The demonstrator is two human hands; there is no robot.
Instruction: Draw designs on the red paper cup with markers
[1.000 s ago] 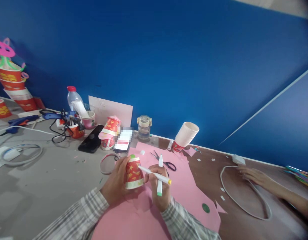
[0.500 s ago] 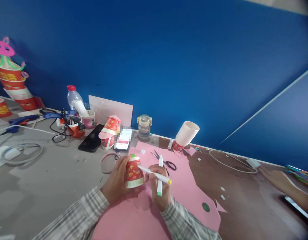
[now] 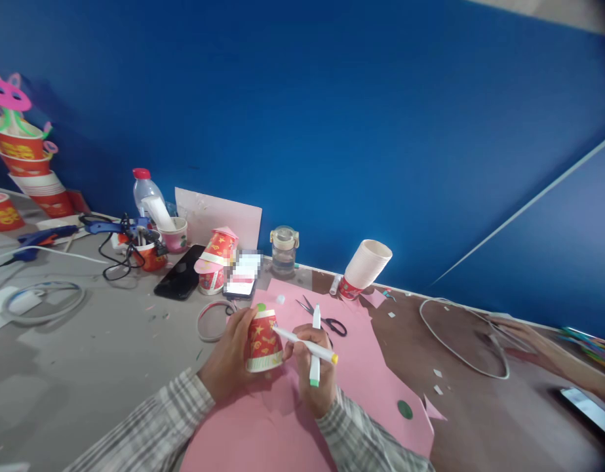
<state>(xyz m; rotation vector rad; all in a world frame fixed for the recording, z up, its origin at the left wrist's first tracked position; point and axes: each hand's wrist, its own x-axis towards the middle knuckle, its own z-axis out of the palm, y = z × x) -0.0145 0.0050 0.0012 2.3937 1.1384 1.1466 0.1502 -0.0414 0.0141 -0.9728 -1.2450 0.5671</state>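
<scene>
My left hand is wrapped round a red patterned paper cup that stands mouth down, tilted slightly. A small green piece shows at its top. In my right hand are two markers. One is a white marker with a yellow end, its tip at the cup's upper right side. The other, a white marker with a green end, points up between my fingers. Both hands are over a large pink paper sheet. Black-handled scissors lie on it just beyond my right hand.
A tilted stack of paper cups, a clear jar and phones stand or lie along the wall. A roll of tape is left of the cup. At far right, another person's hand is by a white cable.
The other person's hand has shifted, and the white cable's loop has swung lower and to the right. My hands, the cup and the markers have hardly moved.
</scene>
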